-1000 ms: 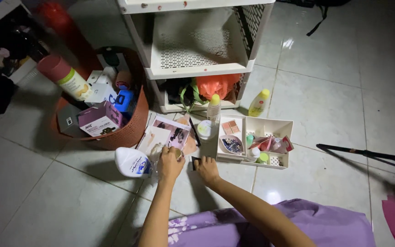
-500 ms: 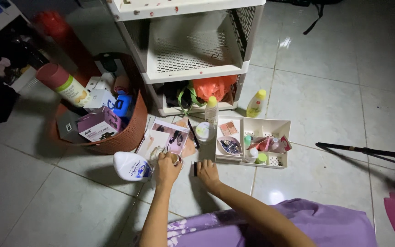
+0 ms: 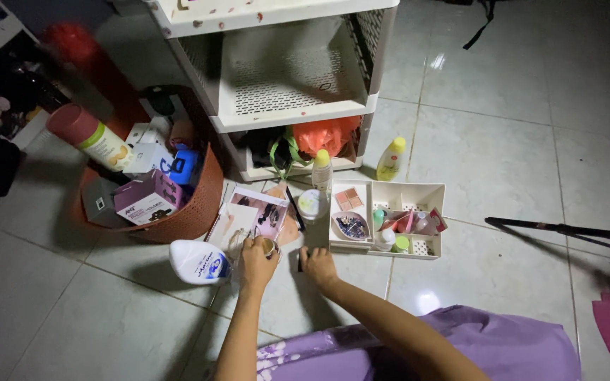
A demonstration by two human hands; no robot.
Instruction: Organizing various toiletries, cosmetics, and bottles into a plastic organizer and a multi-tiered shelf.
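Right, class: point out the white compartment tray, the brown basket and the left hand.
white compartment tray (image 3: 438,189), head view, bare rim at its far right corner.
brown basket (image 3: 199,212), head view, its front wall.
left hand (image 3: 257,262), head view, back of the hand.

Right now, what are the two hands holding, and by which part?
The left hand grips a small round jar around its side, near the rim. The right hand presses on a small dark object on the floor; whether it grips it cannot be told.
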